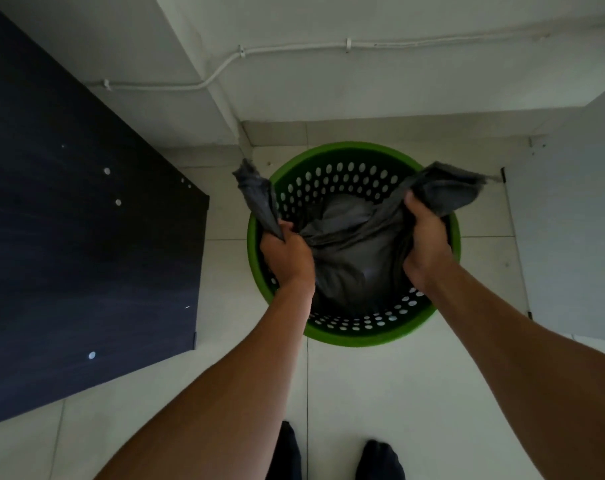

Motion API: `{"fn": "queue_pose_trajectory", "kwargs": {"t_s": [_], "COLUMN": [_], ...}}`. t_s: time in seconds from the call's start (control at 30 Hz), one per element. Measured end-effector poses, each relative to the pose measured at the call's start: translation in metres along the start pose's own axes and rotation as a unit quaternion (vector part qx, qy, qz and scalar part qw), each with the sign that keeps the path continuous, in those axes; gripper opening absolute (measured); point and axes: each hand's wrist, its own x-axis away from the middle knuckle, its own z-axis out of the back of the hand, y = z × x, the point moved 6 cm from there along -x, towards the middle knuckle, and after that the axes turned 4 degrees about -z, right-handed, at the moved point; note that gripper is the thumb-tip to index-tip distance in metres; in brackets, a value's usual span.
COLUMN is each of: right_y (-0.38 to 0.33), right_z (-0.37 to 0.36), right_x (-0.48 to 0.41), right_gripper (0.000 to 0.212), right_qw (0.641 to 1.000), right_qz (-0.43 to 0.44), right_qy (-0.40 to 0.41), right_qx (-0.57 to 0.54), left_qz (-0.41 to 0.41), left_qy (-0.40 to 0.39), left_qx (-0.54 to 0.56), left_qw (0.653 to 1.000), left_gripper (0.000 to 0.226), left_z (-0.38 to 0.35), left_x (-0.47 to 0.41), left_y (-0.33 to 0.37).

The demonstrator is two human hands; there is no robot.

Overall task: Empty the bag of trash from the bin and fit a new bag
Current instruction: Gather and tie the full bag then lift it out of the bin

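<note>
A round green bin point(349, 336) with a perforated dark wall stands on the tiled floor in front of me. Inside it sits a grey trash bag point(349, 244), its body bulging in the middle of the bin. My left hand point(287, 252) grips one gathered corner of the bag at the bin's left rim, and that end sticks up past my fist. My right hand point(427, 237) grips the opposite corner at the right rim, with a flap fanning out above it. The two ends are pulled apart over the bin.
A dark blue board point(86, 237) with small white dots lies or leans at the left, close to the bin. White walls with a cable conduit point(225, 69) stand behind. A white panel point(571, 220) is at the right. My dark-socked feet point(335, 455) are on the tiles below.
</note>
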Motion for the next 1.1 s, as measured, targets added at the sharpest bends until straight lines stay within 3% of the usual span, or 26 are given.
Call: {"fn": "queue_pose_trajectory", "kwargs": {"t_s": [0.07,0.13,0.17,0.23,0.33,0.4,0.5,0.57,0.63,0.73,0.8,0.93,1.1], "right_y": [0.002,0.002,0.001,0.002,0.007,0.008,0.002,0.005,0.015,0.023,0.022,0.013,0.028], "right_z": [-0.008,-0.011,-0.009,-0.005,-0.01,-0.012,-0.009,-0.016,-0.018,-0.01,-0.003,-0.006,-0.002], "right_x": [-0.002,0.001,0.001,0.0,-0.005,-0.003,0.002,0.003,-0.003,-0.01,-0.011,-0.009,-0.016], "right_gripper": [0.065,0.073,0.066,0.041,0.034,0.023,0.028,0.023,0.026,0.033,0.02,0.02,0.018], "right_qw": [0.998,0.99,0.985,0.99,0.998,0.998,0.957,0.914,0.906,0.93,0.952,0.984,0.988], "right_qz": [0.01,0.054,0.076,0.084,0.047,0.059,0.161,0.207,0.199,0.155,0.143,0.141,0.099], "right_qy": [-0.063,-0.049,-0.018,0.026,0.034,0.032,0.075,0.055,0.042,0.081,0.102,0.068,0.062], "right_qx": [0.023,0.123,0.155,0.11,0.009,0.019,0.229,0.345,0.371,0.324,0.251,0.085,0.101], "left_qz": [-0.043,-0.102,-0.139,-0.207,-0.236,-0.216,-0.177,-0.228,-0.268,-0.224,-0.226,-0.268,-0.192], "left_qy": [-0.009,-0.02,-0.026,-0.031,-0.046,-0.051,-0.019,-0.031,-0.085,-0.137,-0.138,-0.176,-0.125], "left_qx": [-0.063,-0.137,-0.174,-0.235,-0.3,-0.296,-0.205,-0.147,-0.073,0.008,-0.021,-0.131,-0.127], "left_qw": [0.997,0.985,0.975,0.949,0.923,0.929,0.962,0.962,0.957,0.965,0.964,0.938,0.965], "left_gripper": [0.029,0.029,0.029,0.029,0.021,0.02,0.029,0.04,0.05,0.056,0.055,0.054,0.047], "left_z": [-0.002,-0.003,-0.004,-0.006,-0.011,-0.013,-0.008,-0.01,-0.02,-0.029,-0.029,-0.036,-0.04], "left_x": [-0.005,-0.009,-0.01,-0.009,0.0,0.002,0.0,0.01,0.023,0.031,0.024,0.02,0.007], "left_y": [0.004,0.01,0.013,0.017,0.015,0.012,0.013,0.024,0.027,0.018,0.011,-0.003,-0.018]}}
